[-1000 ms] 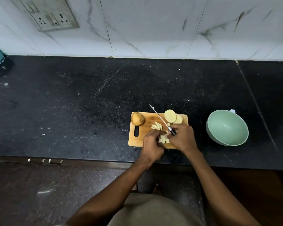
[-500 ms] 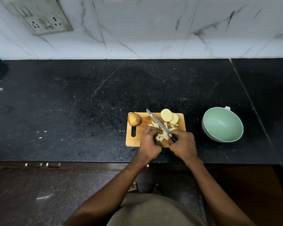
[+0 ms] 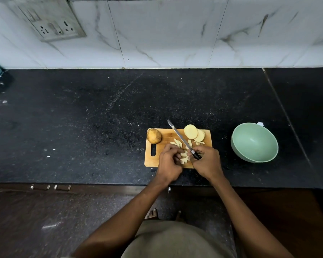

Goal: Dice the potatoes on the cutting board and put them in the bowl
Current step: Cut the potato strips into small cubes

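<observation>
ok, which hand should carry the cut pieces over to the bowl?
Probably left. The left hand already rests on the cut pieces; the right hand grips the knife, though it sits nearer the bowl.

Wooden cutting board [image 3: 158,162] at frame centre: whole unpeeled potato [image 3: 154,135] upper-left corner, round slices [image 3: 194,132] upper right, cut pieces [image 3: 184,157] centre. Empty green bowl [image 3: 254,142] right of board.

Bare forearms, no sleeves in view, khaki garment [image 3: 177,241], bare toes [image 3: 151,214]
</observation>
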